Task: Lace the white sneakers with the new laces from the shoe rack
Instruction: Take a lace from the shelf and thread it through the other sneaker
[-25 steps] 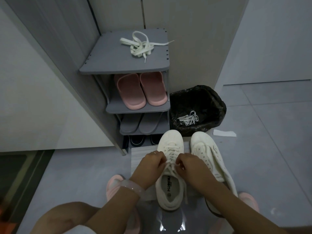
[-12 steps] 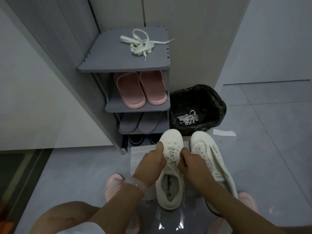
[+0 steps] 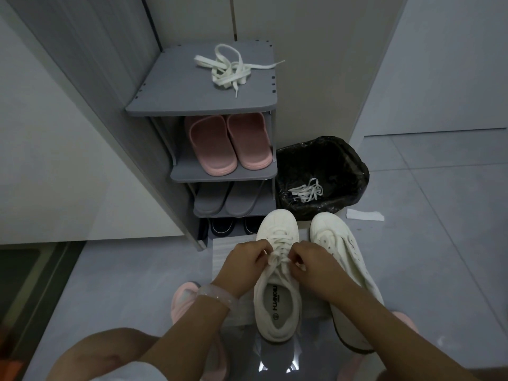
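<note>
Hands at centre: your left hand (image 3: 245,261) and your right hand (image 3: 315,263) sit close together over the tongue of the left white low-top sneaker (image 3: 277,273), each with fingers curled, pinching a strand of the flat white lace (image 3: 278,250) threaded through its eyelets. The strands cross between your fingertips above the shoe's opening, where a printed insole shows. A translucent pale bracelet (image 3: 220,295) circles your left wrist.

Just beside this shoe, on your right, lies the second white sneaker (image 3: 341,251), its eyelets bare; your right forearm crosses over its rear part. Both sneakers rest, toes pointing away from you, on a pale grey rectangular mat (image 3: 228,248) on the grey tiled floor (image 3: 439,243). Pink slippers on your feet (image 3: 182,301) show at either side of the lower frame.

Beyond the toes stands a grey tiered shoe rack (image 3: 170,105). On its top shelf lies a loose tangle of wide white laces (image 3: 228,70). The shelf below holds a pair of pink rubber slides (image 3: 228,144); the next holds grey slides (image 3: 222,199); dark shoes (image 3: 222,225) sit at the bottom. Beside the rack, to the right, a bin lined with a black plastic bag (image 3: 330,160) contains a bundle of thin white laces (image 3: 308,190). A white paper scrap (image 3: 365,215) lies on the floor near the bin.
</note>
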Tool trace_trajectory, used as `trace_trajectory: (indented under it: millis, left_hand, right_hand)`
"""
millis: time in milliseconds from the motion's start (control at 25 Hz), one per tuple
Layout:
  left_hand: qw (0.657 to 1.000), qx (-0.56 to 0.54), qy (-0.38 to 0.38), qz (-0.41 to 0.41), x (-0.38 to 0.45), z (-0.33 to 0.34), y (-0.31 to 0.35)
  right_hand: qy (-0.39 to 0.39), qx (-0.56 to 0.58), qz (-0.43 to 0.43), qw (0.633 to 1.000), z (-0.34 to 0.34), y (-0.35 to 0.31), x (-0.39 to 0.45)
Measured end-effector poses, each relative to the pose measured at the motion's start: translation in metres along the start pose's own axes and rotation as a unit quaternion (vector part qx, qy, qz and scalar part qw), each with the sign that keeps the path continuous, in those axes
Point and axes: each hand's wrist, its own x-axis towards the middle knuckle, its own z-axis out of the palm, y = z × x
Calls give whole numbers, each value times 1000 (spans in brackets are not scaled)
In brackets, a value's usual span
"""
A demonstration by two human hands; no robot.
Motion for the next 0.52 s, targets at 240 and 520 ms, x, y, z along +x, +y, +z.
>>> trace_trajectory:
  millis: [240,520]
  left_hand:
    - [999,-29,-36,-15,4,-1,0]
    - [992,113,-48,12,8,2,10]
  right_hand:
    - [11,116,64,991,-2,4,3]
    - [2,-70,38,997,7,-9,9]
